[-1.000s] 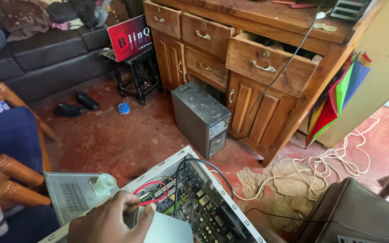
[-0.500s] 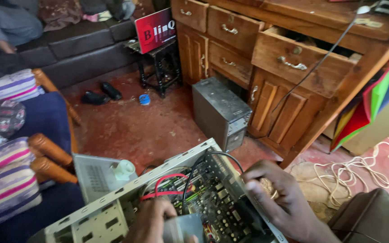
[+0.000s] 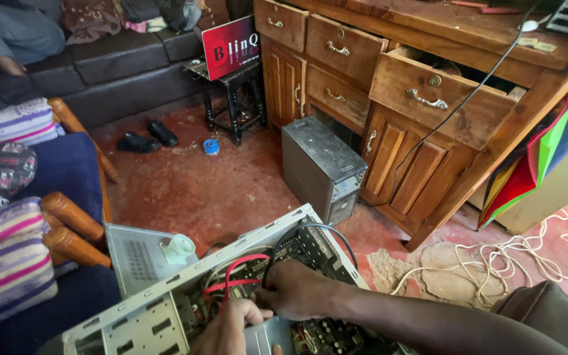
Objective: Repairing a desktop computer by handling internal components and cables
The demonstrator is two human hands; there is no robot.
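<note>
An open grey computer case (image 3: 159, 309) lies on its side at the bottom of the view, its circuit board (image 3: 310, 246) exposed. Red cables (image 3: 231, 276) and a black cable (image 3: 310, 227) loop over the board. My right hand (image 3: 297, 289) reaches in from the right, fingers curled where these cables end. My left hand (image 3: 231, 329) comes up from the bottom edge and grips a flat grey metal box (image 3: 267, 335) inside the case, thumb on top. The fingertips of both hands are partly hidden.
The case's loose side panel (image 3: 136, 260) carries a white round part (image 3: 179, 248). A second grey tower (image 3: 320, 164) stands by a wooden desk (image 3: 428, 98) with one drawer open. An armchair (image 3: 67, 223) is at left, white rope (image 3: 527, 256) at right, a stool (image 3: 231, 98), shoes (image 3: 146, 138).
My right hand came into view, then moved left from the case's right edge to the cables. My left hand stays low in the case. The view shifted slightly.
</note>
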